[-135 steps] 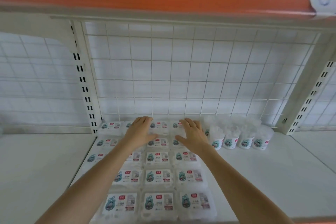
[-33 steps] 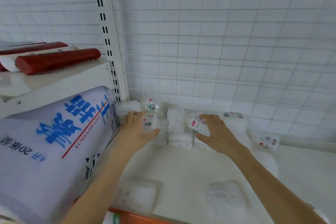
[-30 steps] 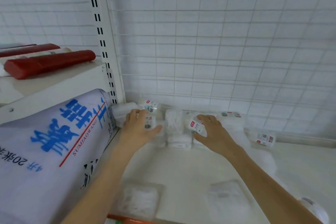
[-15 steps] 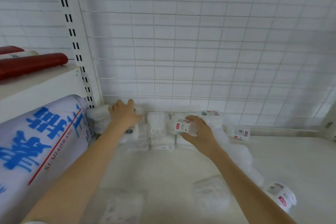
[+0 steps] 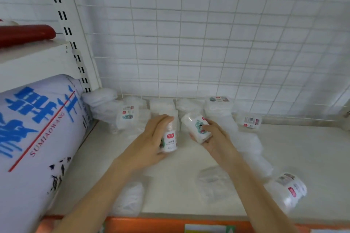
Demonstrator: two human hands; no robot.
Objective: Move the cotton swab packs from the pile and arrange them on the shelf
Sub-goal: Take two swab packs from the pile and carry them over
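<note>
Each hand holds a swab pack lifted off the pile at the back of the shelf
The left hand (image 5: 151,143) grips one pack (image 5: 169,141), the right hand (image 5: 214,139) another (image 5: 196,126); they look light, soft-wrapped and probably slick, so grasp round the middle. The pile (image 5: 217,108) lies along the mesh (image 5: 208,43), loose packs (image 5: 289,189) are scattered near the front, and a big bag (image 5: 36,128) crowds the left
</note>
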